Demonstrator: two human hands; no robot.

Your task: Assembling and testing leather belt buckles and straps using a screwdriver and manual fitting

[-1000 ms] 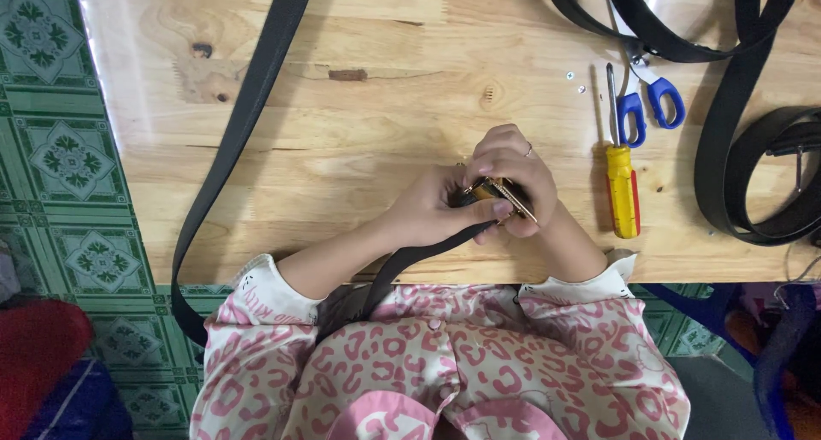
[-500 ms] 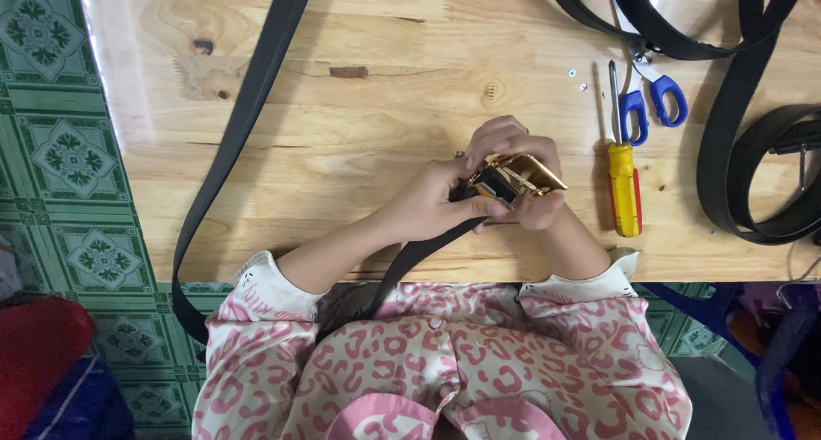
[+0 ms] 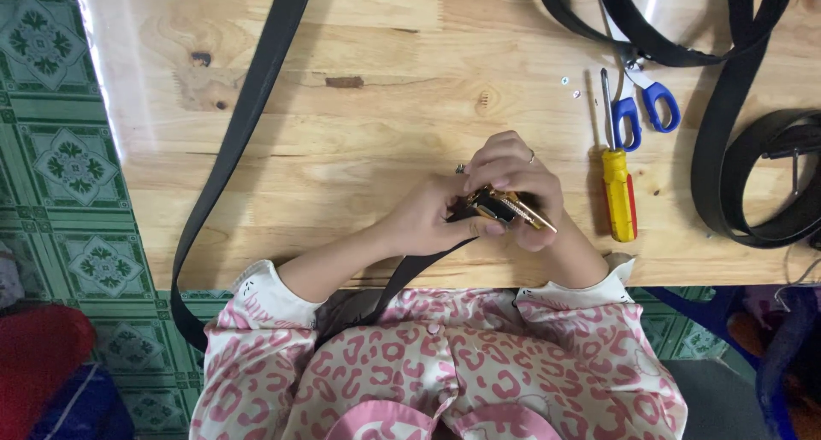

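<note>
You had both hands together at the near table edge, working one small part. Your left hand (image 3: 428,222) pinched the black belt (image 3: 248,141) end just where it met the gold buckle (image 3: 509,209), probably to keep the strap from slipping. Your right hand (image 3: 517,183) curled over the buckle from 12 o'clock, fingers closed on it, likely to steady it against the left thumb. The belt ran from the buckle down toward your lap at 7 o'clock, looped off the table edge and went back up across the wooden table (image 3: 385,81) toward 11 o'clock. A yellow-handled screwdriver (image 3: 617,192) lay just beside the right hand at 3 o'clock, blue-handled scissors (image 3: 641,106) at 2 o'clock, more black belts (image 3: 744,149) beyond them.
</note>
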